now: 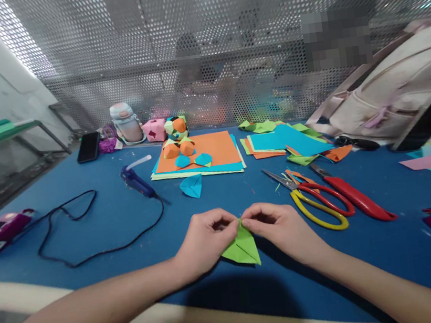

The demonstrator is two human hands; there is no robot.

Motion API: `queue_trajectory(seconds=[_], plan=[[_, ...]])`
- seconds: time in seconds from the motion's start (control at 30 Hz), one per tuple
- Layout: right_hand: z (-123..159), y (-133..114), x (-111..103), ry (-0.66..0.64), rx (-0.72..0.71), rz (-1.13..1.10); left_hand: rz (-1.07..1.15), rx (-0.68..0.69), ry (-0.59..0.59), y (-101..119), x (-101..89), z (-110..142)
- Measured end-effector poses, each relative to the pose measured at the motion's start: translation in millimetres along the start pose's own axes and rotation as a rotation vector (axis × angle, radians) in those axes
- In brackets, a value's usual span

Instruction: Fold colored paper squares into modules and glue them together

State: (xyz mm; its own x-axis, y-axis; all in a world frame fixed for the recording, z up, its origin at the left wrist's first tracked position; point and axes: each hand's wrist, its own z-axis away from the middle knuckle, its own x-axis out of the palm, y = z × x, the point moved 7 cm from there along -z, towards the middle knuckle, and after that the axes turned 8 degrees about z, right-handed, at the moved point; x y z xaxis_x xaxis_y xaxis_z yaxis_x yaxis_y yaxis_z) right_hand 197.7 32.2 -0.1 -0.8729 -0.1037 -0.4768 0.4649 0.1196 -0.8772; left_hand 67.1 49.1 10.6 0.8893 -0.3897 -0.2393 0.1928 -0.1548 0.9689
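Observation:
Between my hands is a folded piece of green paper (pixel 243 247), creased into a pointed shape, just above the front part of the blue table. My left hand (pixel 211 236) pinches its upper left edge between thumb and fingers. At its top corner, my right hand (pixel 277 226) pinches too, the fingertips of both hands nearly touching. Beyond them lies a blue folded paper piece (pixel 192 186). Red-and-yellow-handled scissors (pixel 315 198) rest to the right of my right hand, their blades pointing up and left.
A blue glue gun (pixel 136 181) with its black cord lies left. Stacked coloured sheets (pixel 214 148) carry orange and blue folded pieces. More sheets (pixel 296 139), a red cutter (pixel 357 196) and a pale backpack (pixel 395 79) are right. A bottle (pixel 126 123) and phone (pixel 88 147) stand back left.

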Motion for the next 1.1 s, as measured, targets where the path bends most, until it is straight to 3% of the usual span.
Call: queue_trajectory(seconds=[0.6, 1.1], plan=[[4.2, -5.4, 1.5, 0.012, -0.021, 0.024, 0.111, -0.095, -0.034, -3.9, 3.8, 0.7], [8.2, -22.3, -0.9, 0.081, -0.239, 0.180, 0.136, -0.233, -0.057, -14.9, 4.6, 0.9]])
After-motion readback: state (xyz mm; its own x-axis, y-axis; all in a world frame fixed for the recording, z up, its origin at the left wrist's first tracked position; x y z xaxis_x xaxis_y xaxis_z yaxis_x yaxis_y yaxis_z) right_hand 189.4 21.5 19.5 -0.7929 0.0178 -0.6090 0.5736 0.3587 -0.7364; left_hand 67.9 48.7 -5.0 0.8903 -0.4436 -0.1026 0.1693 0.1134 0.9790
